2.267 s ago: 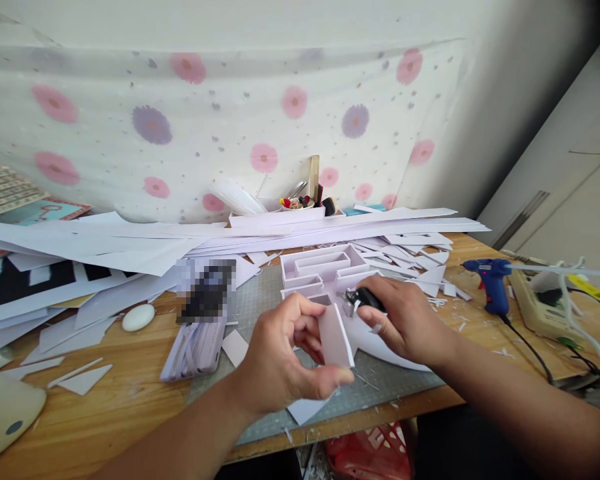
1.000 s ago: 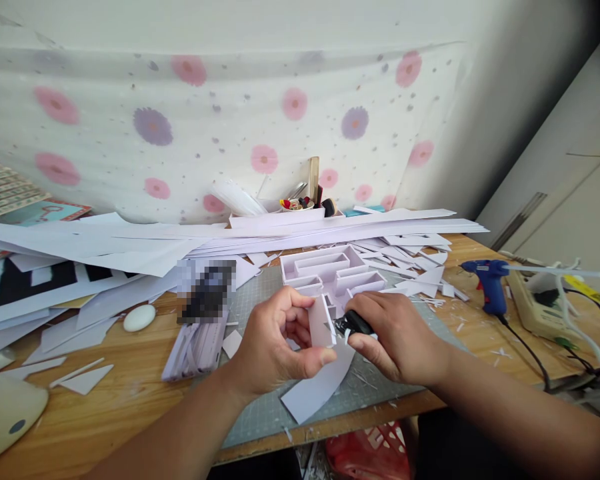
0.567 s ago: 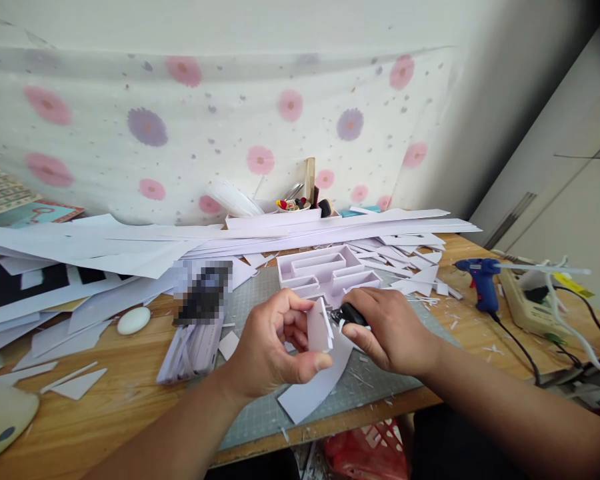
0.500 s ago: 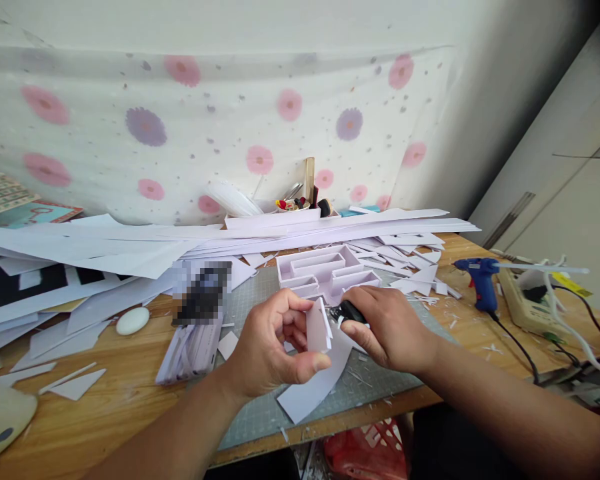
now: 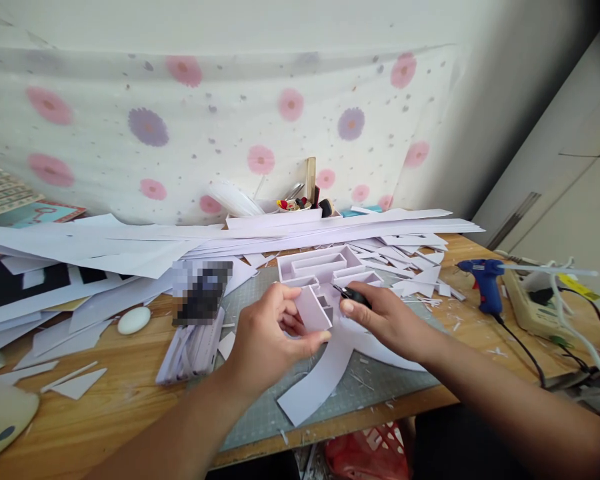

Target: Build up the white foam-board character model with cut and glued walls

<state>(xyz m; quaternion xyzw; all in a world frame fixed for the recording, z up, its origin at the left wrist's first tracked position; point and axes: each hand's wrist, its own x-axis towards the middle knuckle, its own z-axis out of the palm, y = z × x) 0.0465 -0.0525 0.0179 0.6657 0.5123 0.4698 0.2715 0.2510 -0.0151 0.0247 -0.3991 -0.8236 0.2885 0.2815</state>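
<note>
My left hand [image 5: 267,333] pinches a small white board piece [image 5: 313,310] between thumb and fingers, tilted over the mat. Small stepped parts show along its right side. Just right of it, my right hand [image 5: 395,323] is closed round the black handle of a craft knife [image 5: 356,295], whose tip points left, apart from the piece. Behind both hands a white compartmented tray [image 5: 284,270] of board rests on the green cutting mat [image 5: 253,417]. A curved white strip [image 5: 317,387] lies below the hands, and a further white sheet lies beneath my right hand.
A blue glue gun [image 5: 487,287] and a cream power strip [image 5: 527,313] with cables stand at the right. Offcuts [image 5: 405,260] lie behind the tray. Long white sheets [image 5: 130,243] cover the back left. A white oval object [image 5: 133,321] and a partly blurred dark object [image 5: 207,293] are left.
My left hand has turned the white piece, showing its stepped right side. The knife, earlier touching or close to the piece's edge, has shifted up and away to the right.
</note>
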